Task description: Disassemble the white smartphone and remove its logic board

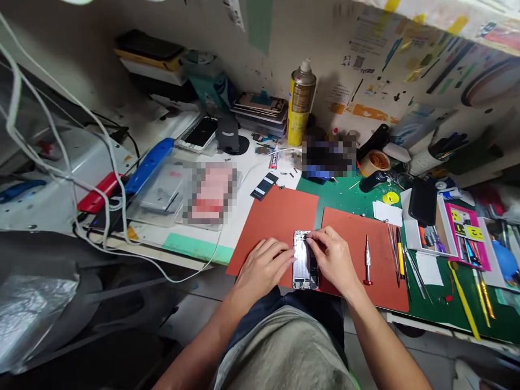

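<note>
A: Where is the phone [301, 266]?

B: Between the two grips, with its insides showing. The right grip [335, 259] reaches over from its right side, tips at the top end. The left grip [261, 265] is by its left edge.

A: Are they closed?

B: The right one has its thumb and finger close together. I can't tell if a tiny part is pinched there. The left one is loose, fingers bent but not wrapped around anything.

A: How do you do this bit well?

B: Soft and slow. The parts under the right grip look small and easy to bend, so I'd use just the fingertips and not push hard. The left grip should hold the edge, so the phone can't slide on the red mat [280, 219].

A: What if fingers are too fat?

B: Tweezers [394, 249] could help. They lie to the right of the right grip, past the screwdriver [368, 259], on the other mat [379, 238].

A: Anything to watch for?

B: The right grip hides some of the phone, so peek around it. Tiny bits could get lost on the worktop [339, 190].
</note>
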A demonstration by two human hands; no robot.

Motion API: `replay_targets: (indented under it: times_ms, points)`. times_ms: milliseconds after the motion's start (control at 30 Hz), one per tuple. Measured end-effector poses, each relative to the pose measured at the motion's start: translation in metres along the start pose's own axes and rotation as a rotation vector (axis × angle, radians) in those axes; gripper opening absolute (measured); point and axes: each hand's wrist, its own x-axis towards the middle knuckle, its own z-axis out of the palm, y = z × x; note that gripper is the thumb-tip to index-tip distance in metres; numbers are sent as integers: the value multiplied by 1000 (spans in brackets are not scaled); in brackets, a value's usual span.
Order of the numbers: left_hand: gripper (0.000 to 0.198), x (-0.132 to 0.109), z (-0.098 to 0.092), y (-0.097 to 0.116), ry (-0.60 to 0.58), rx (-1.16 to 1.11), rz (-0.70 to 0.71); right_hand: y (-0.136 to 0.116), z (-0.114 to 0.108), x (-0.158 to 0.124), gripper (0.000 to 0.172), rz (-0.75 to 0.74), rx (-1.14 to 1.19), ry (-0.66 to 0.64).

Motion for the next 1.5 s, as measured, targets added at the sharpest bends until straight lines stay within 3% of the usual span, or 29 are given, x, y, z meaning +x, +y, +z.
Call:
replay_targets:
  times_ms: [333,967,1133,1300,1400,1500]
  points:
    - [17,-1,0,-3,-7,-27,17,3,13,12,21,-75,-191,-101]
    - [16,-1,1,-5,-1,-19,17,-2,13,12,23,-80,-205,-137]
    - [13,1,0,-6,16,-24,22,2,-23,11,19,-37,-178,-62]
    - [13,4,1,-7,63,-49,48,48,-86,25,15,167,-373,147]
    - [13,6,2,-7,87,-42,64,67,-100,34,20,193,-502,87]
    - [13,6,1,-7,95,-32,65,71,-95,39,26,140,-607,1]
